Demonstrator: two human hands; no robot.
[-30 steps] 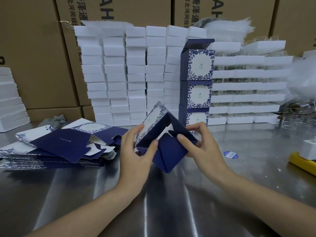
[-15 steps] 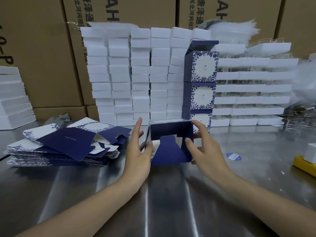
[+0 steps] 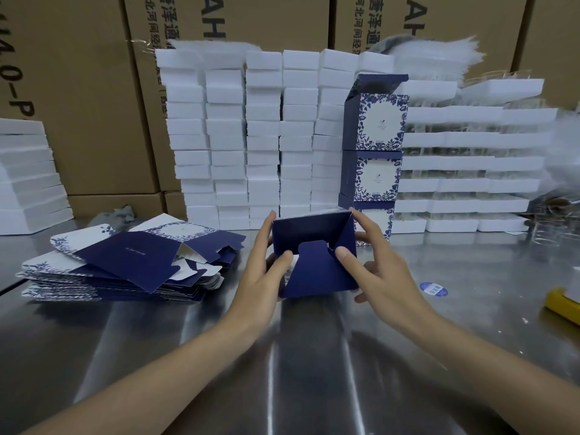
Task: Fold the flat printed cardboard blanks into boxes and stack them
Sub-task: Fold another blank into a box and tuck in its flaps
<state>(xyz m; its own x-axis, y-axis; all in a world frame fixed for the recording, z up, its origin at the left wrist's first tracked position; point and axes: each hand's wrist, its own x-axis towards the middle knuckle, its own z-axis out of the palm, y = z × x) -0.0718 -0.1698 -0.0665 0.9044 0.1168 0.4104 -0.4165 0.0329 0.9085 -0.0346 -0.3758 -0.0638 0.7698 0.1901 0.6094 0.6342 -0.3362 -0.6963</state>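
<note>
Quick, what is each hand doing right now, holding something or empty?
Left hand: holds the left side of the half-folded box, thumb on a flap.
Right hand: holds its right side, thumb on a flap.

Navy, white and blue leaf print on a grey steel table point(image 3: 282, 356).
The half-folded box point(image 3: 314, 229) shows plain navy flaps. The flat blanks point(image 3: 125, 259) near the table's left edge are navy, with white panels wreathed in blue leaves, like the stacked folded boxes point(image 3: 378, 127). Behind are white foam blocks point(image 3: 263, 136) and brown cartons point(image 3: 78, 89) lettered in black.
</note>
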